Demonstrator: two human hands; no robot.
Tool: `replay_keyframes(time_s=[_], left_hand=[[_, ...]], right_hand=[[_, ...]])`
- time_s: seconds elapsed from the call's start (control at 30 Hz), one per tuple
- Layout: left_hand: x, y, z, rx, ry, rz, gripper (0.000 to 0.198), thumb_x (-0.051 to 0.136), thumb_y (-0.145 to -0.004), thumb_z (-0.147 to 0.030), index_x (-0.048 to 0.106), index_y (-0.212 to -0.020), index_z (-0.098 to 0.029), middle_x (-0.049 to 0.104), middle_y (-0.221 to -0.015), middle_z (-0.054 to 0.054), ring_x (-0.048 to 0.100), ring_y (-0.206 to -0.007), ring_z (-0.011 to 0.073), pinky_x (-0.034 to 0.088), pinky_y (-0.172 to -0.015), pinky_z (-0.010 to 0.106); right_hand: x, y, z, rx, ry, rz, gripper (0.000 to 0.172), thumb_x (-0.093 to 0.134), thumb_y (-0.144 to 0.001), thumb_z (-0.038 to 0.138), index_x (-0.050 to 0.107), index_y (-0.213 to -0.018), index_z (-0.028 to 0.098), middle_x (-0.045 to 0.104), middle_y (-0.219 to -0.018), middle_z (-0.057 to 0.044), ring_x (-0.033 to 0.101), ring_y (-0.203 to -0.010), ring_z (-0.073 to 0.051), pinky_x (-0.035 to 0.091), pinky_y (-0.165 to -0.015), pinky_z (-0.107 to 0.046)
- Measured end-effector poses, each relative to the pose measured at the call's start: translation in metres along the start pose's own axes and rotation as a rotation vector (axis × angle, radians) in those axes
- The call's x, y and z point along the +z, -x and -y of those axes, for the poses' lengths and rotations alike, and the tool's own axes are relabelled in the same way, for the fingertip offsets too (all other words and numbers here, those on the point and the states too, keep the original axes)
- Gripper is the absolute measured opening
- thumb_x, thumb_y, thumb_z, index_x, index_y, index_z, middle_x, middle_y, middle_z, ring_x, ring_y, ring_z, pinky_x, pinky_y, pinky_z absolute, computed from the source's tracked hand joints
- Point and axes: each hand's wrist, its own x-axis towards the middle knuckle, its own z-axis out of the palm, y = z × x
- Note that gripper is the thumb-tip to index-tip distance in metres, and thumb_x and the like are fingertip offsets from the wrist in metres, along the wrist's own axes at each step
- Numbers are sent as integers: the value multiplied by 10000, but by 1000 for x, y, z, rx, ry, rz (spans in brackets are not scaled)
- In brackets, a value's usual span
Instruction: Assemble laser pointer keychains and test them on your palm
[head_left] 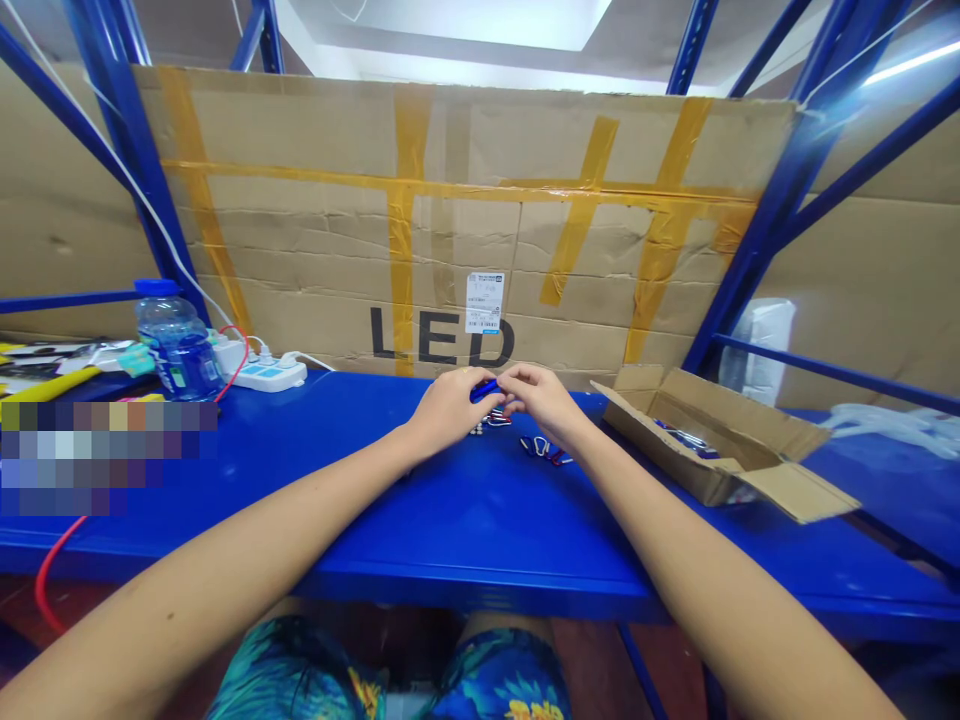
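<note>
My left hand (pixel 450 405) is closed around a small, shiny blue tube-shaped object (pixel 485 390), much of it hidden by the fingers. The fingertips of my right hand (pixel 541 398) pinch at its right end, close against the left fingers. Under the hands lie small metal pieces (pixel 495 419) in silver and red. A few carabiner clips (pixel 541 447), dark, silver and red, rest on the blue table (pixel 465 520) just below my right wrist.
On the right stands an open cardboard box (pixel 675 460) with blue and silver items inside. A blue-capped bottle (pixel 176 345) and a white power strip (pixel 270 372) are at the left. Behind is a taped cardboard sheet (pixel 315 250) between blue rack posts. A red cable (pixel 52 575) hangs at the left edge.
</note>
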Motion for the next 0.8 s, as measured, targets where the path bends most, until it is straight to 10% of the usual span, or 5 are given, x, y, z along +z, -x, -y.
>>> replay_keyframes(time_s=[0.27, 0.53, 0.8], left_hand=[[7, 1, -1, -71, 164, 32, 147, 588, -867, -269, 657, -939, -162, 709, -830, 43, 615, -713, 155, 481, -681, 296], [5, 0, 2, -139, 181, -16, 99, 600, -830, -253, 631, -855, -163, 700, -803, 43, 623, -724, 162, 478, -686, 299], [3, 0, 1, -153, 193, -19, 107, 572, -834, -258, 630, -842, -169, 688, -781, 37, 612, -711, 160, 466, -684, 290]], right_hand=[[-12, -1, 7, 55, 45, 61, 273, 759, -680, 379, 641, -745, 141, 655, -686, -56, 602, -621, -146, 515, -590, -292], [-32, -1, 8, 98, 1005, 161, 120, 725, -658, 196, 658, -561, 170, 643, -577, -46, 553, -567, -168, 373, -531, -286], [-20, 4, 1, 317, 1308, 384, 74, 716, -657, 201, 695, -710, 155, 716, -746, -66, 625, -625, -172, 408, -524, -255]])
